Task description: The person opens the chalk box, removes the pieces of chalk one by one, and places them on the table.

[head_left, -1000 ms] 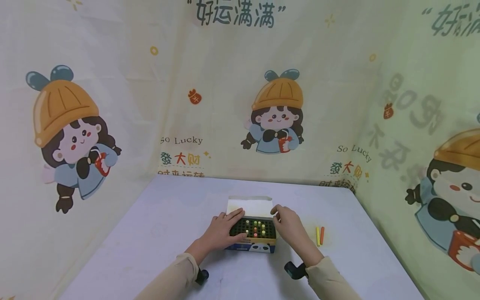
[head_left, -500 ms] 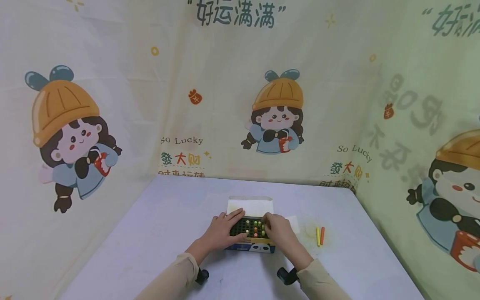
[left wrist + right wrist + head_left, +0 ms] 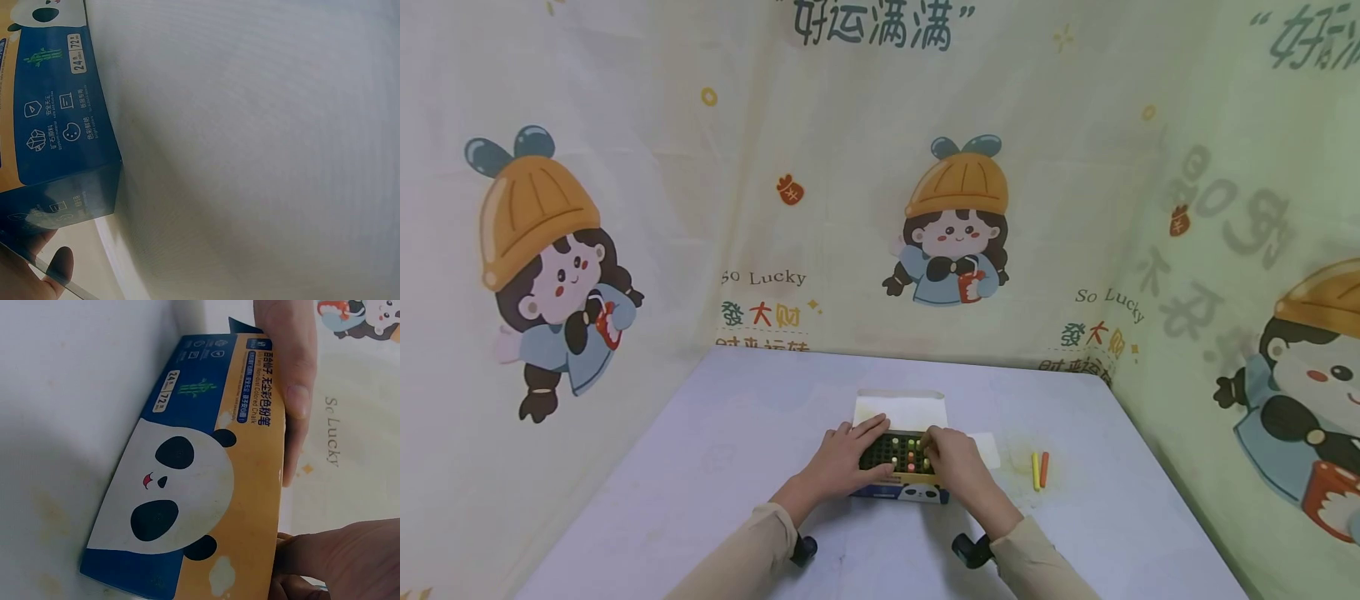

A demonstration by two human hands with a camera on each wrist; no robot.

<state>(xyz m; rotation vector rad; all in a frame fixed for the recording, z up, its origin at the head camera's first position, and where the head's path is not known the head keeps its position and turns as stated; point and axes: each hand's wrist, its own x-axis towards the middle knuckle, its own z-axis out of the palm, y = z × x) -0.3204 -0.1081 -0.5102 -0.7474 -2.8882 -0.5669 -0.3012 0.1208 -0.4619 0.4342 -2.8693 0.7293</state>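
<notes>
A blue and yellow chalk box [image 3: 898,492] with a panda on its front stands at mid-table, lid folded back. Several coloured chalk sticks [image 3: 911,457] poke up from its black holder of holes. My left hand [image 3: 844,461] rests across the box's left end, fingers extended toward the back and thumb along the front edge. At the right end my right hand [image 3: 955,460] reaches down with bent fingers, pinching at a chalk stick; fingers and hand cover the stick itself. The right wrist view shows these bent fingers [image 3: 306,553] at the box's top edge.
A yellow chalk stick [image 3: 1035,471] and an orange chalk stick [image 3: 1045,470] lie side by side right of the box. The white lid flap [image 3: 900,410] lies behind it. A white paper piece [image 3: 986,450] sits beside the right hand. Printed cloth walls [image 3: 850,250] surround the table.
My right hand has moved left and slightly down, from the box's back right corner to over the chalk sticks, uncovering the white paper. The left hand has stayed on the box.
</notes>
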